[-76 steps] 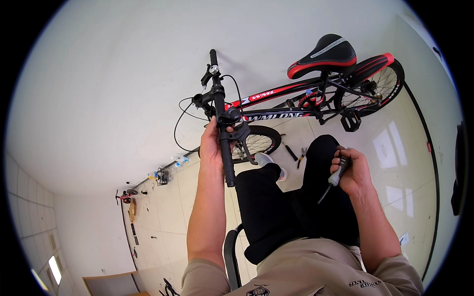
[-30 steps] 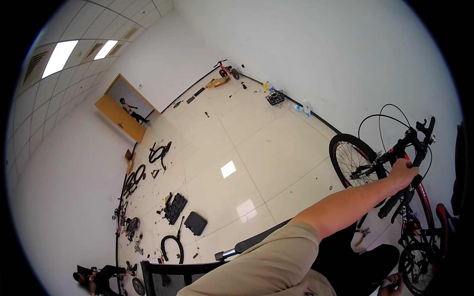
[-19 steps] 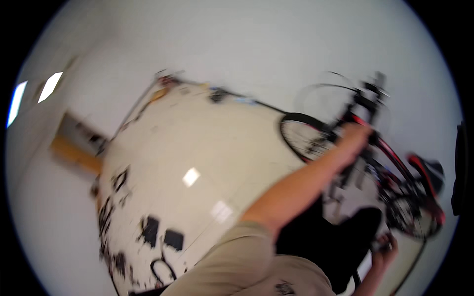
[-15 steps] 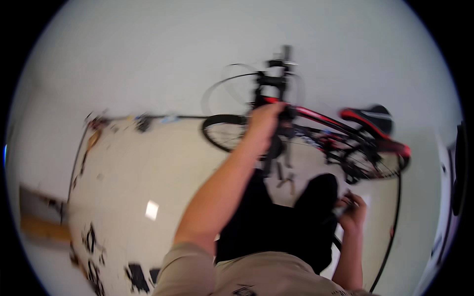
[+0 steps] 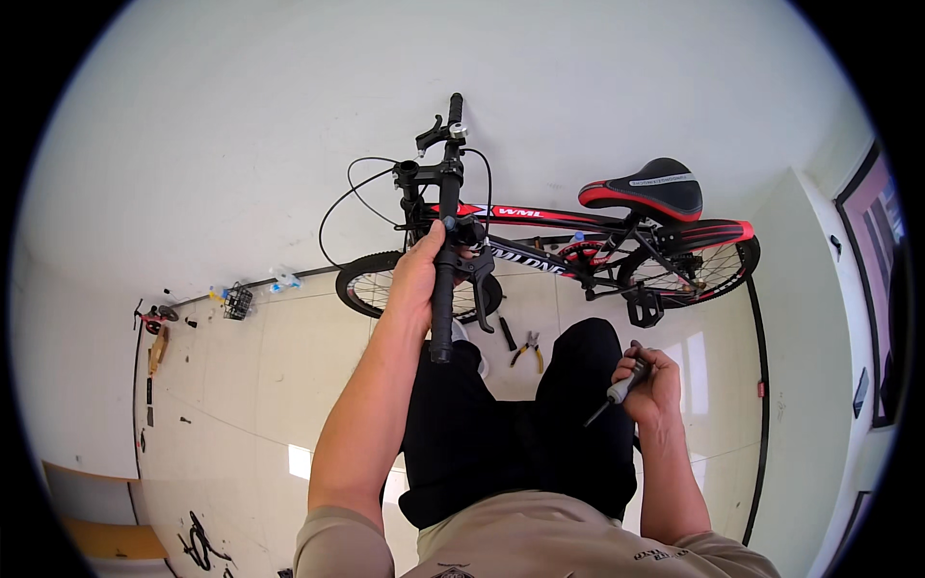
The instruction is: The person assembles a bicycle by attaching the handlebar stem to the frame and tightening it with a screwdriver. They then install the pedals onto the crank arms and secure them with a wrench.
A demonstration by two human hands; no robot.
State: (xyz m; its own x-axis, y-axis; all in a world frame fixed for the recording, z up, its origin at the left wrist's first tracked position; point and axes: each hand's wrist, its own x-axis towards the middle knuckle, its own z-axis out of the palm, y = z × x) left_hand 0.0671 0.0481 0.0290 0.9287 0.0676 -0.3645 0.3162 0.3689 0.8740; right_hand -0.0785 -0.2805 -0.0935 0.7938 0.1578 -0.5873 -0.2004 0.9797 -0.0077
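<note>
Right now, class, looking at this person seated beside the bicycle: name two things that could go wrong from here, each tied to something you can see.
1. The left hand alone steadies the bicycle by its handlebar; if that grip slips, the bicycle might tip.
2. The right hand holds a screwdriver pointing down beside the thigh; a sudden jolt could jab the leg.
</note>
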